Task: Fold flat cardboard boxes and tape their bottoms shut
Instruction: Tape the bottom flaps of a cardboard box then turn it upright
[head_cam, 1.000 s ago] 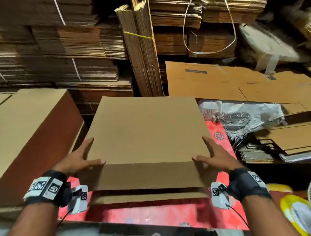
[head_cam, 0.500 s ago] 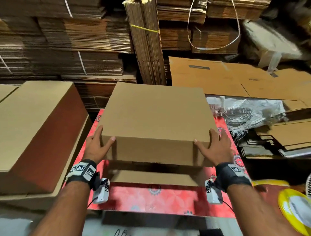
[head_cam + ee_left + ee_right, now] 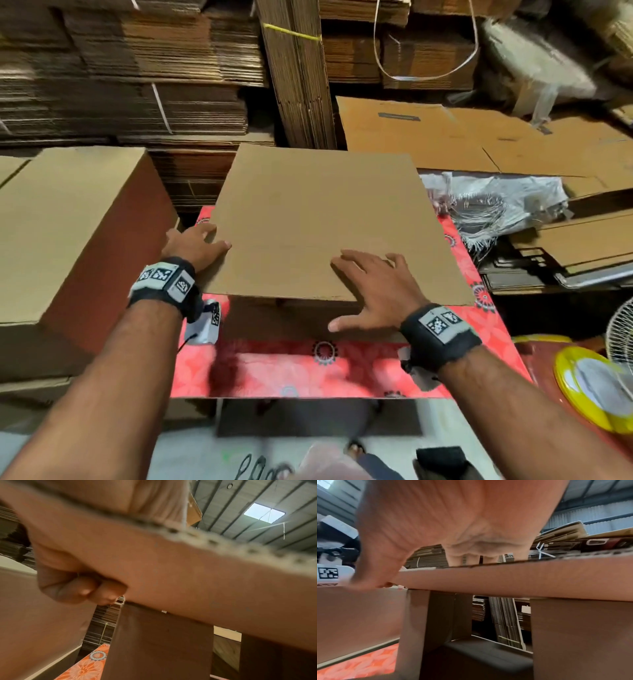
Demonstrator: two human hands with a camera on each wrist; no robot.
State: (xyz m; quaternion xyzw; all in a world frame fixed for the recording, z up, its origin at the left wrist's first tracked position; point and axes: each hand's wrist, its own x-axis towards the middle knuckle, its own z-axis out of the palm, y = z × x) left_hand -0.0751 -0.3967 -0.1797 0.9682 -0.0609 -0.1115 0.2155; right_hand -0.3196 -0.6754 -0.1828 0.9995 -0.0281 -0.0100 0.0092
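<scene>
Stacked bundles of flat cardboard [image 3: 191, 68] filled the far wall behind a table [image 3: 308, 373] covered in red patterned cloth. On it stood the half-formed box [image 3: 318, 222], its broad top panel facing up. The left hand [image 3: 195, 245] gripped the panel's near left edge, thumb on top and fingers curled beneath it in the left wrist view, probably to steady it. The right hand [image 3: 373, 291] lay spread over the near right part, fingers flat on top and thumb down the near wall, seemingly pressing the box square. A finished carton [image 3: 68, 222] sat just left, and yellow tape [image 3: 589, 387] waited at the near right
</scene>
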